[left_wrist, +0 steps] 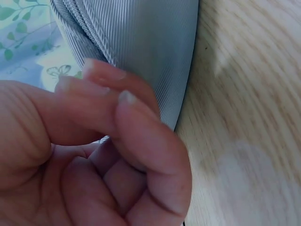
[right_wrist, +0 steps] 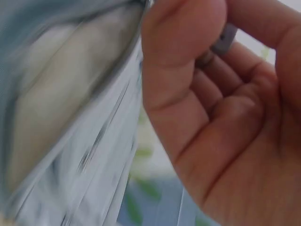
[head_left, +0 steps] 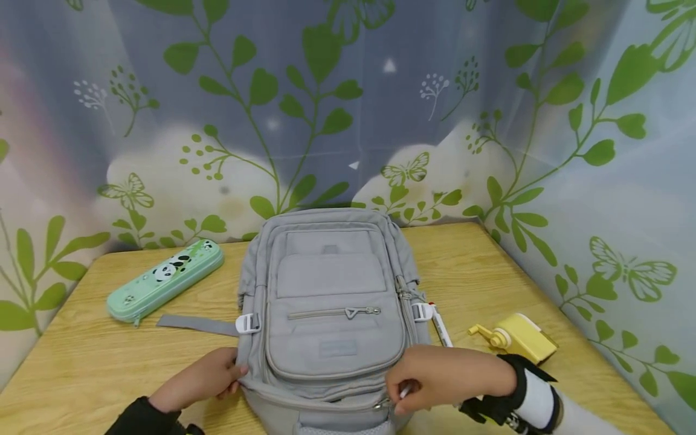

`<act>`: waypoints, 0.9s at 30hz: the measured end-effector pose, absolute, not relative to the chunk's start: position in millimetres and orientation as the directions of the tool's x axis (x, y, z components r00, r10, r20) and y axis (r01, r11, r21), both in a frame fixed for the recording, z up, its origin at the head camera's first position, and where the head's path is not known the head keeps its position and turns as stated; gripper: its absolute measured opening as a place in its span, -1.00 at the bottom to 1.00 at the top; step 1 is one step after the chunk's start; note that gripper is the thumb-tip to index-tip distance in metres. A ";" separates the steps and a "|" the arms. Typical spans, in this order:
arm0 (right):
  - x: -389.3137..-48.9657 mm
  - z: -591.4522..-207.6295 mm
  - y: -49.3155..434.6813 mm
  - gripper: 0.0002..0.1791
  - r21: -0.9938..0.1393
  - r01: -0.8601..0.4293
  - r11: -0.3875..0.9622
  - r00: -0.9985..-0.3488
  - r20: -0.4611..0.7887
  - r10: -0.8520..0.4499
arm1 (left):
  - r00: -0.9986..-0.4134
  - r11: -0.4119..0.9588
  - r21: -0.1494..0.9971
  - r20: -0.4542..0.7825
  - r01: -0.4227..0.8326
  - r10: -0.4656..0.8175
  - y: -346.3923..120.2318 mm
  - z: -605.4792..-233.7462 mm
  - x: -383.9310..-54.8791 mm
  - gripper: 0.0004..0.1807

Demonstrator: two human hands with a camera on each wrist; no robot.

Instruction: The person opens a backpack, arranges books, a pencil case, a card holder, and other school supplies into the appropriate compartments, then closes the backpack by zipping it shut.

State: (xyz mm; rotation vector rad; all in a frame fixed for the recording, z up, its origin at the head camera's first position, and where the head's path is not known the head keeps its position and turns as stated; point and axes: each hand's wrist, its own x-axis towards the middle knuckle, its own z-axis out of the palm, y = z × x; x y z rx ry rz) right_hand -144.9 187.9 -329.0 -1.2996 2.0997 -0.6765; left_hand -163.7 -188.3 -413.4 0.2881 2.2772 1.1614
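A grey backpack [head_left: 328, 275] lies on its back on the wooden table, its front pocket facing up. At its lower left edge my left hand [head_left: 209, 377] pinches the fabric beside the zipper; the left wrist view shows the fingertips [left_wrist: 136, 106] against the ribbed grey side. My right hand [head_left: 435, 377] is at the lower right corner, fingers curled, pinching a zipper pull [head_left: 405, 391], of which a small grey end shows between the fingers in the right wrist view. The zipper there is partly undone, and a beige lining [right_wrist: 66, 89] shows through the blurred gap.
A mint panda pencil case [head_left: 165, 281] lies to the left, near a loose grey strap [head_left: 198, 324]. On the right are a white marker [head_left: 441, 326] with a red end and a yellow hand-crank sharpener [head_left: 522, 338]. A leaf-patterned curtain [head_left: 348, 109] hangs behind the table [head_left: 457, 260].
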 end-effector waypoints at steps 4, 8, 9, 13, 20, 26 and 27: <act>-148.1 -336.2 219.3 -0.86 -0.732 -0.527 0.432 -0.447 -0.193 -0.873 | -0.857 0.676 0.737 -0.368 -0.031 0.362 -184.2 -411.6 -162.9 -0.79; -147.5 -343.0 231.6 -0.90 -0.776 -0.456 0.436 -0.481 -0.197 -0.854 | -0.944 0.843 0.534 -0.242 0.062 0.223 -170.9 -396.1 -155.1 -0.76; -146.5 -344.2 232.4 -0.90 -0.784 -0.446 0.431 -0.481 -0.196 -0.854 | -0.960 0.871 0.484 -0.193 0.085 0.201 -165.1 -389.7 -151.2 -0.74; -140.7 -346.6 232.1 -0.87 -0.792 -0.457 0.405 -0.477 -0.165 -0.863 | -0.924 0.812 0.465 0.033 0.352 0.382 -136.6 -371.3 -130.4 -0.78; -136.1 -354.2 234.4 -0.83 -0.823 -0.422 0.379 -0.486 -0.148 -0.861 | -0.435 0.358 0.253 0.417 0.899 0.798 -89.6 -410.6 -108.5 -0.62; -133.3 -358.6 234.9 -0.91 -0.693 -0.524 0.495 -0.602 -0.110 -0.791 | -0.411 0.307 0.292 0.429 0.906 0.804 -77.8 -421.3 -107.9 -0.93; -132.8 -358.9 235.3 -0.93 -0.647 -0.548 0.531 -0.630 -0.100 -0.771 | -0.416 0.300 0.313 0.425 0.901 0.804 -76.8 -421.0 -108.0 -0.86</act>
